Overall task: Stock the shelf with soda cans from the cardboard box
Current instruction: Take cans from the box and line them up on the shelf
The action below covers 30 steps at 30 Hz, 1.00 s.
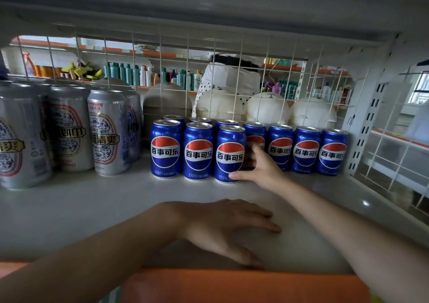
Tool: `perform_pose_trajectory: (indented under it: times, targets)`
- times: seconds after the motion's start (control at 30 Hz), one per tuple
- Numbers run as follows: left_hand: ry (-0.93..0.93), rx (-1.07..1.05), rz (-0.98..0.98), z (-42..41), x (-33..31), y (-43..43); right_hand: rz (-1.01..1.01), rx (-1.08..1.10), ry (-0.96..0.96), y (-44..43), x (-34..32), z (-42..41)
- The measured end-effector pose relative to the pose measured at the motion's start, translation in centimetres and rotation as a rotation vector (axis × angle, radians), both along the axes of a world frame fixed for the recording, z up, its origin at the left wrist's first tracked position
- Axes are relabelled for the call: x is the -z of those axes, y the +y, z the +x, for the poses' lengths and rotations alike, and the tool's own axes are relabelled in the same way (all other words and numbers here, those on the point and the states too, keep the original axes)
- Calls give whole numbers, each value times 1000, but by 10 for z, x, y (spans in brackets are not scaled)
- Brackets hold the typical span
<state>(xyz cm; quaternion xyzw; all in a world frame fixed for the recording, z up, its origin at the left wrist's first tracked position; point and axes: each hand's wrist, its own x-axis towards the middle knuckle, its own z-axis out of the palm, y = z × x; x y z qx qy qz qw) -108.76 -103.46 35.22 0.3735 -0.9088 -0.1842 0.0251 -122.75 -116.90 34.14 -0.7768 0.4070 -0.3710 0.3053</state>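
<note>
Blue soda can [229,154], third in the front row, stands on the white shelf [92,210]. The fingers [255,148] of my right hand [261,167] curl round its right side, with the thumb across its base. My left hand [228,228] lies flat on the shelf, fingers straight, holding nothing. More blue cans [306,152] stand close beside and behind. Tall silver cans [69,128] stand apart on the left. A wire grid [202,47] closes the back; an orange strip [232,284] edges the front. Beyond the grid I see bottles [125,73] on shelving.

Ten blue soda cans [198,152] stand toward the shelf's [92,210] back edge, right of centre; at least four silver beer cans [106,135] stand by its left edge.
</note>
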Motion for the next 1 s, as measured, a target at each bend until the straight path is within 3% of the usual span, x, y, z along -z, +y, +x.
perform_pose_trajectory:
  times: [0.73, 1.0]
  targets:
    - [18, -11, -1, 2, 8, -9, 35, -21, -6, -3, 5, -1]
    - [36, -2, -12, 4, 10, -11, -135, 45, 288, 6, -6, -5]
